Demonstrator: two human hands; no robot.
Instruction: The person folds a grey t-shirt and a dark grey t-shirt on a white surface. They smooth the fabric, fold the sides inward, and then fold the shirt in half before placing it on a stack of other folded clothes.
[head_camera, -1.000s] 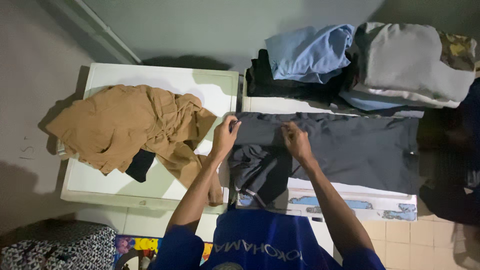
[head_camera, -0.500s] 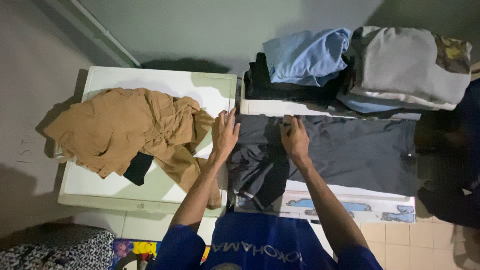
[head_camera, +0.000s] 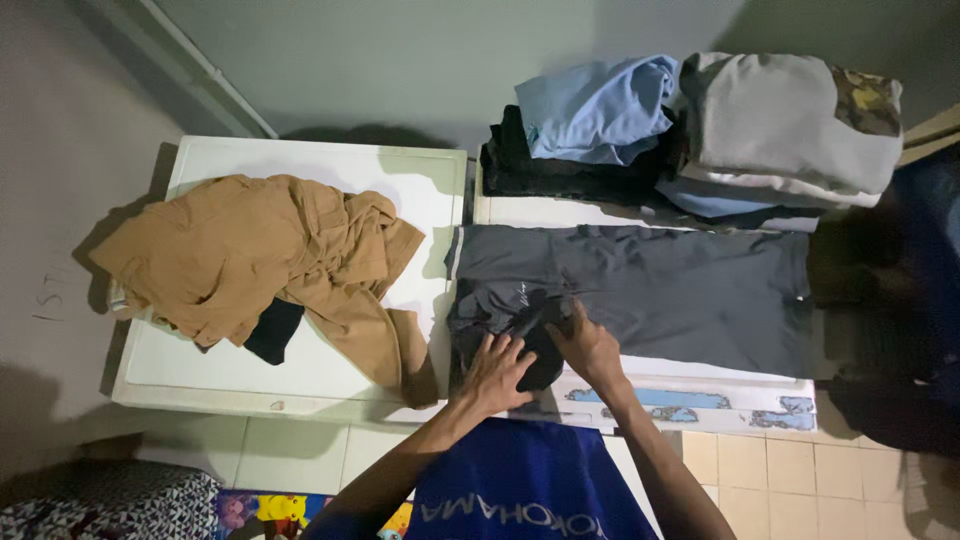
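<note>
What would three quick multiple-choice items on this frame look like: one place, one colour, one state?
1. Where does the pile of folded clothes sit?
A. behind the grey garment
B. on the floor tiles
C. under the tan garment

2. What colour is the crumpled garment on the white surface to the left?
A. red
B. tan
C. green

3. How does the grey garment lie?
A. rolled into a ball
B. hanging up
C. spread flat, bunched at the near left end

Answers: 1 A, the stack lies past its far edge. 2 B, it is tan-brown. 3 C, the left hand and right hand rest on the bunched part.
</note>
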